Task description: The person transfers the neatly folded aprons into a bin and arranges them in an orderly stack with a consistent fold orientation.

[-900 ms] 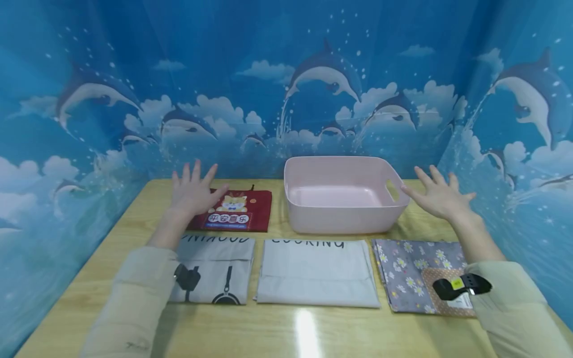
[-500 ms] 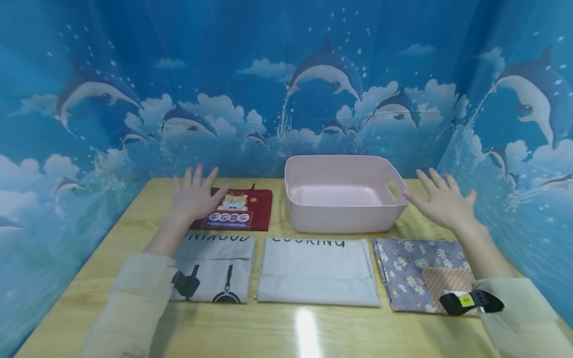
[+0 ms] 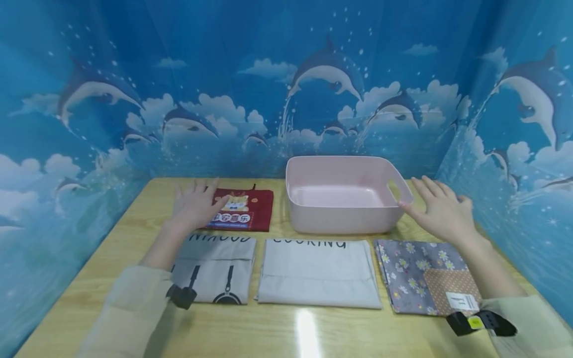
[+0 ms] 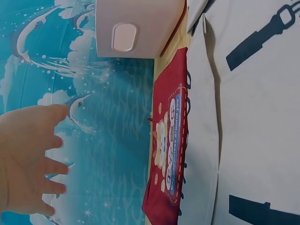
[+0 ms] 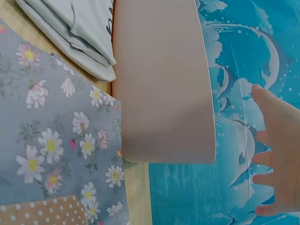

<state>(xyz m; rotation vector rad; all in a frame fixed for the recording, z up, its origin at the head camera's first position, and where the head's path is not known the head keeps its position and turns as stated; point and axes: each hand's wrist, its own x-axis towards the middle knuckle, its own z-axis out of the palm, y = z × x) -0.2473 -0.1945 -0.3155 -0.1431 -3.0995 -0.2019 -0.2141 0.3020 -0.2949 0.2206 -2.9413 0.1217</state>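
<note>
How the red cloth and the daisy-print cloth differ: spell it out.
The red cloth shows a cartoon animal and lettering; the daisy-print cloth is grey with flowers and a brown dotted patch. The red cloth lies back left; the daisy-print cloth, front right. Both lie flat on the table.

The bin was formed of smooth plastic; before it, matt cloths were borne by a glossy, wood-grained tabletop.
</note>
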